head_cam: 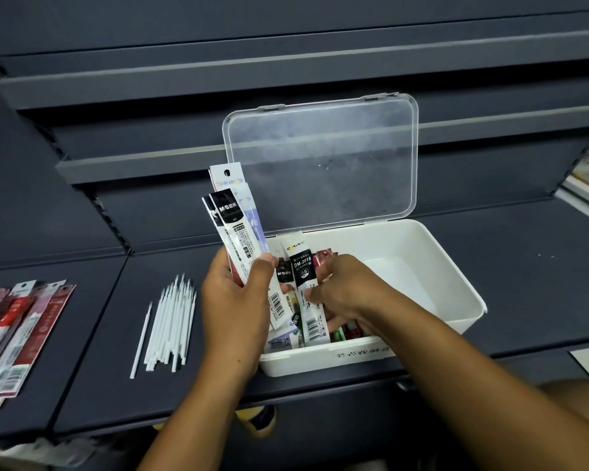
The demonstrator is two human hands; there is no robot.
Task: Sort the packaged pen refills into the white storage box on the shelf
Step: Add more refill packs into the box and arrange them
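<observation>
The dark shelf (524,266) is filling the view, and the white storage box (456,300) is sitting on it, right of centre, with its clear lid (320,158) standing open against the shelf back. The left hand (235,300) is hovering at the box's left end, fingers and thumb curling tight round a fanned bundle of packaged refills (233,219) that is pointing up and away. The right hand (351,287) is reaching over the box's left half, thumb and curled fingers pinching a black-and-white refill pack (305,277) marked DM-2018, its lower end dipping down among the packs in the box (347,333). Those packs are crowding the left and near part of the box, while the far right floor is showing bare white. Off to the far left, red refill packs (24,328) are lying flat on the shelf. Between them and the box, loose white refills (170,321) are lying in a rough bunch, one lying slightly apart on the left.
</observation>
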